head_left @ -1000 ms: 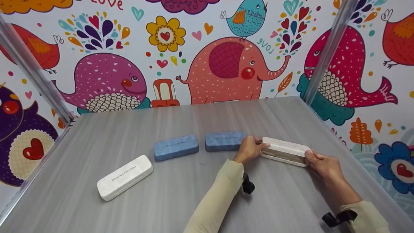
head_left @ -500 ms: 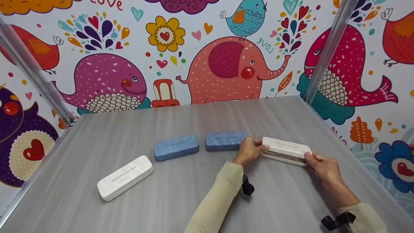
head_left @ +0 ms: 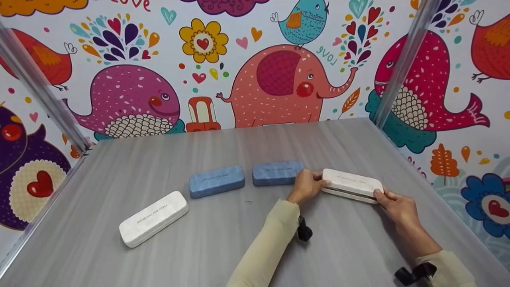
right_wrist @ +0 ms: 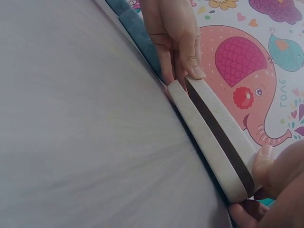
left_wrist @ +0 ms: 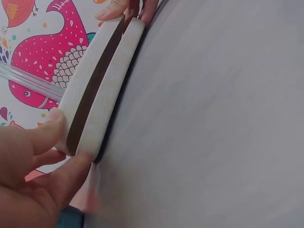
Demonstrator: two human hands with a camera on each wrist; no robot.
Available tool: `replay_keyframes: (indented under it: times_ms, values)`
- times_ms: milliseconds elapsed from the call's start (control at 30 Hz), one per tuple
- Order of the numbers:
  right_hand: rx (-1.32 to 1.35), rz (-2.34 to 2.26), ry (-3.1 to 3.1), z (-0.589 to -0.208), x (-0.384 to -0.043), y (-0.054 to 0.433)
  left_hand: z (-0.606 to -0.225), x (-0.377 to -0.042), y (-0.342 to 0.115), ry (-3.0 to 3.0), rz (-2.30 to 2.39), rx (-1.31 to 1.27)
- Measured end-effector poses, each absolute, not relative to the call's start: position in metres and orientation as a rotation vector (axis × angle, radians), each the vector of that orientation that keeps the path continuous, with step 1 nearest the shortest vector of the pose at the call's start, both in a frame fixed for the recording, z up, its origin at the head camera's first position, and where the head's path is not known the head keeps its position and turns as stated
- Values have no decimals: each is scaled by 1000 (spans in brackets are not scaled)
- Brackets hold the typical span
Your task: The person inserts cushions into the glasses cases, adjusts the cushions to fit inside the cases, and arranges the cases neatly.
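A white glasses case (head_left: 352, 182) with small lettering on its lid lies at the right of the table, its lid slightly raised. In both wrist views a dark gap runs along its front between lid and base. My left hand (head_left: 307, 185) holds the left end, thumb on the lid and another finger at the base in the left wrist view. At the right end my right hand (head_left: 398, 203) grips the case, its thumb on the lid corner. The case's inside is hidden in the gap's shadow.
Close left of my left hand lies a blue glasses case (head_left: 277, 173), with a second blue case (head_left: 217, 181) beyond it. Another white case (head_left: 154, 219), closed, rests at the left. A cartoon-printed wall (head_left: 247, 79) borders the grey table (head_left: 223, 247) at the back.
The white case's lid has come down, narrowing the wide opening to a thin slit. Both hands have stayed at its ends, the right thumb lowering slightly with the lid.
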State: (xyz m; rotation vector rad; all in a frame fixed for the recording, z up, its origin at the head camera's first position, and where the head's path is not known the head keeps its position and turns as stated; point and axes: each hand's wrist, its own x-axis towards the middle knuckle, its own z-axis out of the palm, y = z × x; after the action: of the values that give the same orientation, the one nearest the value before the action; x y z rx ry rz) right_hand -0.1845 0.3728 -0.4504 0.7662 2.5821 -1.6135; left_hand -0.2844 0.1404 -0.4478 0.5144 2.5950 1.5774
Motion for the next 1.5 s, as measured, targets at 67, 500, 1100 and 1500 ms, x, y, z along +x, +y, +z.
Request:
replay_keyframes:
  times_ms: [67,500,1100,1500]
  values:
    - [765,-1613,2588,-451,-185,372,-448,-284,140,2597,1571,506]
    - [765,-1619,2594,-458,-183,371,-452,-282,140,2603,1574,473]
    - [760,-1591,2514,-443,-181,373,-456,-279,146,2516,1723,381]
    - [771,-1662,2574,-438,-186,357,-450,-272,143,2452,1760,297]
